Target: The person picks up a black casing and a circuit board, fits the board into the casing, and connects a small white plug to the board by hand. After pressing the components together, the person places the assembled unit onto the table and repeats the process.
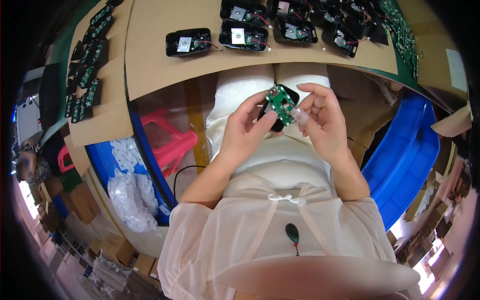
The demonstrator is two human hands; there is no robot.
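Observation:
Over my lap, a green circuit board with a metal USB socket at its upper end lies against a black plastic housing. My left hand grips the housing and board from the left side, its thumb on the board's lower left edge. My right hand has its thumb pressed on the board's lower right, with the other fingers curled behind and the index finger raised beside the housing's top. Most of the housing is hidden behind the board and my fingers.
Several black housings with wired boards stand on the cardboard-covered table. Bare green boards pile up at far right. Board-fitted black pieces line the left. Blue bins flank me; a pink stool is under the table.

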